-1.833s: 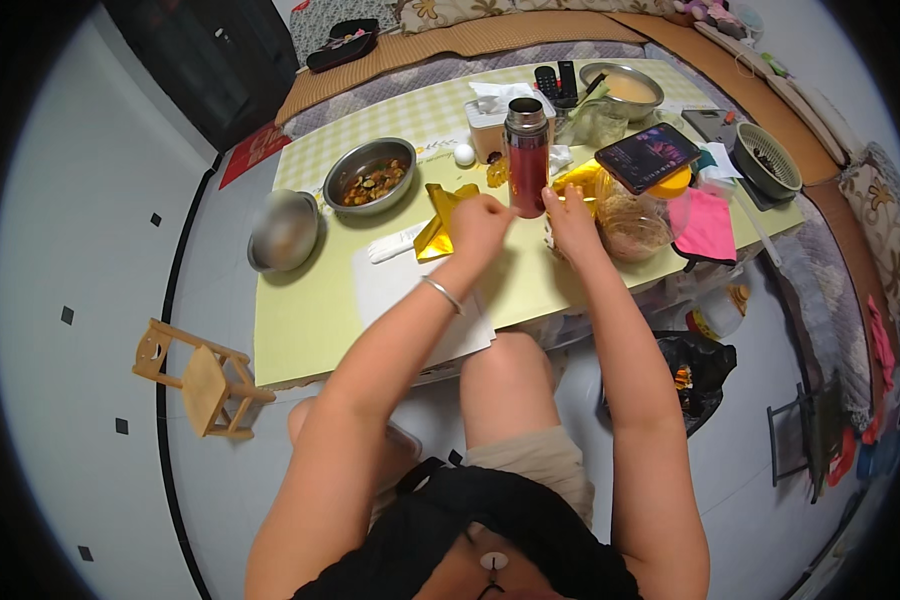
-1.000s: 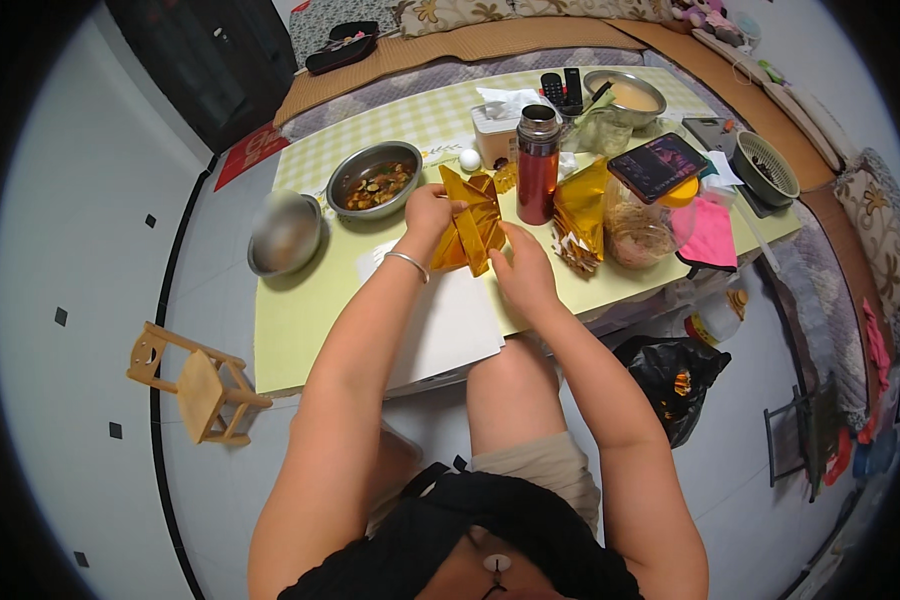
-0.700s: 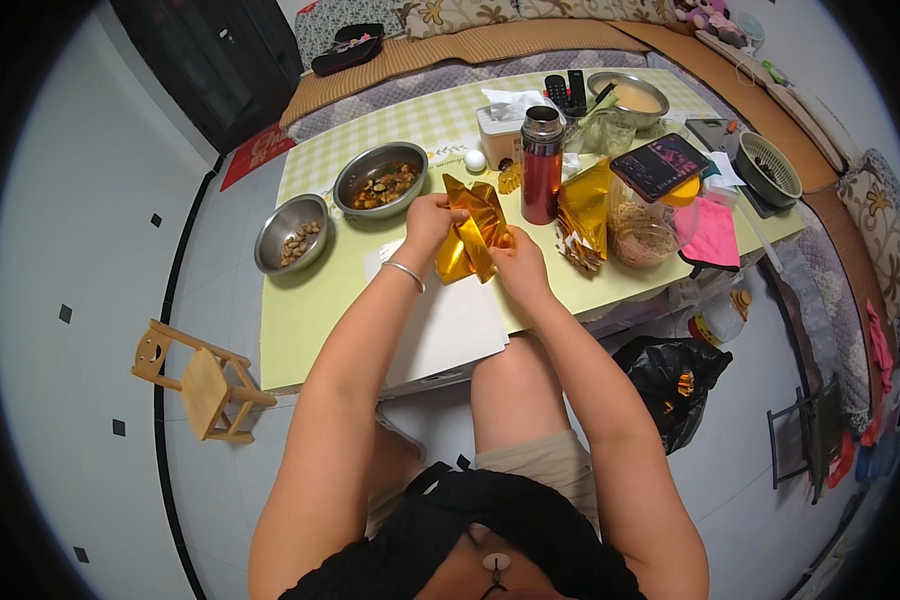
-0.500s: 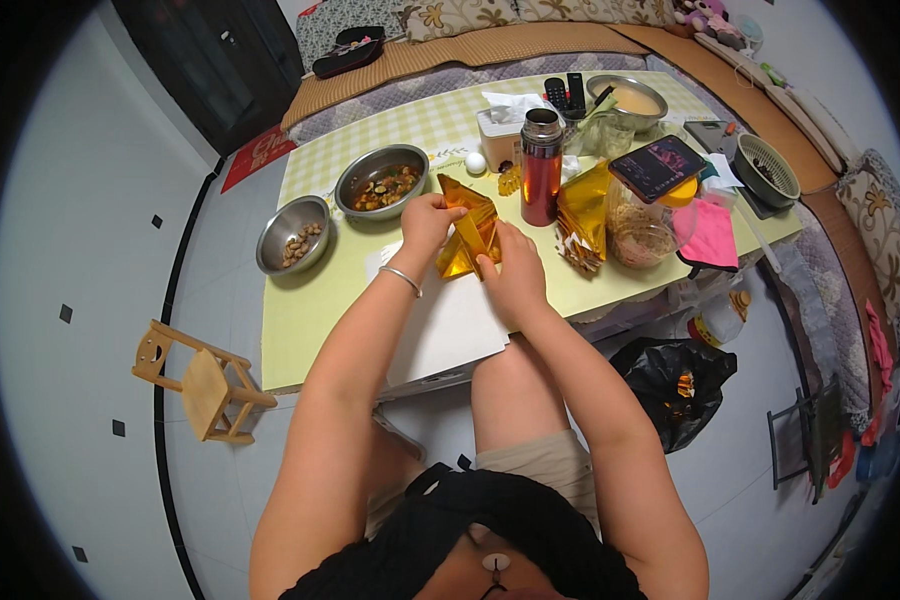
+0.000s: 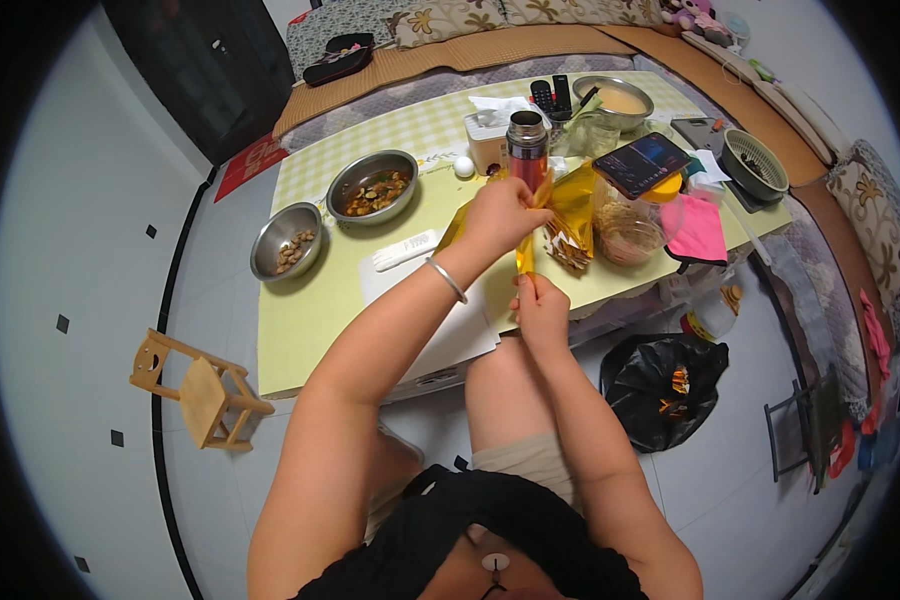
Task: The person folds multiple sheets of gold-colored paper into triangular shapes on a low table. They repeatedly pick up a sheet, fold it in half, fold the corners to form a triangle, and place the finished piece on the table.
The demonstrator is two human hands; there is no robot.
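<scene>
My left hand (image 5: 507, 212) pinches the upper end of a narrow piece of gold foil paper (image 5: 525, 260), just in front of the red thermos flask (image 5: 527, 165). The lower end is gripped by my closed right hand (image 5: 543, 312), near the table's front edge. More gold foil (image 5: 454, 228) shows beside my left wrist, mostly hidden behind it. To the right stands a stack of folded gold foil pieces (image 5: 573, 215) with pale edges. White sheets (image 5: 440, 335) lie under my left forearm, with a white flat strip-like object (image 5: 405, 250) at their far side.
On the left are a steel bowl of nuts (image 5: 290, 243) and a steel bowl of food (image 5: 373, 188). A phone (image 5: 641, 165) rests atop a clear container (image 5: 627, 230), beside a pink cloth (image 5: 695, 232). A black bag (image 5: 660, 390) and a small wooden chair (image 5: 202, 395) stand on the floor.
Both hands have shifted right, my left one rising above my right one. The narrow gold foil now stretches between them, away from the wider foil. The white strip-like object has come into view.
</scene>
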